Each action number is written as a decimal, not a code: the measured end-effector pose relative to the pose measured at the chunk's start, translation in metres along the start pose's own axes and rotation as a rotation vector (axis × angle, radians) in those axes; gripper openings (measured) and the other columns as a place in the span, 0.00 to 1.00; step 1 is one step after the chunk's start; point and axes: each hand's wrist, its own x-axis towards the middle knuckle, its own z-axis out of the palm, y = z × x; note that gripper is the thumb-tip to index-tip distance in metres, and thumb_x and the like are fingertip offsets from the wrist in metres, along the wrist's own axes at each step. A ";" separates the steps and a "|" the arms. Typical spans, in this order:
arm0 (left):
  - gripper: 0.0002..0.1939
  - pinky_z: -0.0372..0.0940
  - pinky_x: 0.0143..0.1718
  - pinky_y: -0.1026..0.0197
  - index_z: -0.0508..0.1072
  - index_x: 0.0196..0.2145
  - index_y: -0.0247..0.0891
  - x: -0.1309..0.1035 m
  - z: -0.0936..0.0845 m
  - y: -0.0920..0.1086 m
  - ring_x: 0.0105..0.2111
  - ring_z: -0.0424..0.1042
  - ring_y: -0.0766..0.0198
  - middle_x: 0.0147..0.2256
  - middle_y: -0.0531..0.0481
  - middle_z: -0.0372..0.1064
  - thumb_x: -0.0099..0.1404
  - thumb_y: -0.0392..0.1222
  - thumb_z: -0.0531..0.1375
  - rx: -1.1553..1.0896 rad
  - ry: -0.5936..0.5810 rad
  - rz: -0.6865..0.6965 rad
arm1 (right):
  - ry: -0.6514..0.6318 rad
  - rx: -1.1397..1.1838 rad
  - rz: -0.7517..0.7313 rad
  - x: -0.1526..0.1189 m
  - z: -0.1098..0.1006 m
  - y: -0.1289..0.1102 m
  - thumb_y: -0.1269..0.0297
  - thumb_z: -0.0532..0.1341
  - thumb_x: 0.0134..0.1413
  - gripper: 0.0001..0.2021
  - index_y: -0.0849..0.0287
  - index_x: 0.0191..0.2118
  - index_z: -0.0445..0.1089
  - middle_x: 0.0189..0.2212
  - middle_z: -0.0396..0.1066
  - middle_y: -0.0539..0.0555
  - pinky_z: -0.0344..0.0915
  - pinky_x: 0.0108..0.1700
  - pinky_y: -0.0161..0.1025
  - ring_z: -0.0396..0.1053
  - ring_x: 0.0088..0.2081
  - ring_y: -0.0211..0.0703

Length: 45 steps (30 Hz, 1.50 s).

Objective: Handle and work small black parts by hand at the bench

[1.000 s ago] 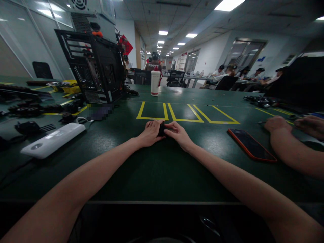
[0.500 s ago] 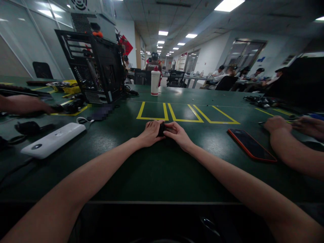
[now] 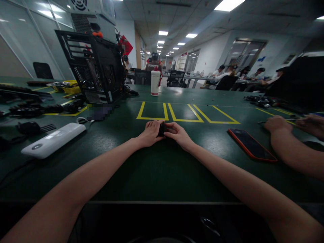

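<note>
Between my two hands is a small black object [image 3: 162, 128], mostly covered by fingers; its kind cannot be made out. My left hand [image 3: 151, 133] is closed around its left side, the back of the hand turned up. From the right, the thumb and fingers of my right hand [image 3: 176, 132] pinch at its other side. Both hands rest on the green table [image 3: 162, 175], just in front of the yellow tape outlines [image 3: 186, 120].
An orange-cased phone [image 3: 251, 145] lies at right, beside a co-worker's hand [image 3: 277, 125] holding a thin tool. At left are a white power bank [image 3: 53, 140], a cable and black parts. An open computer case [image 3: 101, 67] and a white bottle [image 3: 155, 82] stand farther back.
The co-worker's hand at the far left has withdrawn, uncovering black parts on the table. At right, a co-worker's farther hand has shifted slightly. My own hands look nearly unchanged.
</note>
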 end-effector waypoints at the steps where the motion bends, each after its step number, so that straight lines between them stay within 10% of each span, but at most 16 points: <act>1: 0.30 0.50 0.49 0.48 0.47 0.52 0.36 0.000 0.000 0.000 0.50 0.56 0.50 0.47 0.40 0.55 0.57 0.46 0.56 0.000 0.000 0.001 | 0.002 0.001 -0.006 -0.001 0.000 0.000 0.69 0.64 0.38 0.17 0.56 0.38 0.64 0.43 0.66 0.51 0.62 0.49 0.44 0.66 0.45 0.41; 45: 0.31 0.51 0.49 0.48 0.48 0.53 0.35 0.000 0.003 -0.003 0.49 0.56 0.50 0.47 0.39 0.55 0.56 0.47 0.56 -0.002 0.029 0.023 | 0.044 -0.038 -0.039 0.002 0.003 0.001 0.70 0.62 0.41 0.13 0.57 0.37 0.64 0.37 0.66 0.51 0.60 0.50 0.44 0.66 0.42 0.39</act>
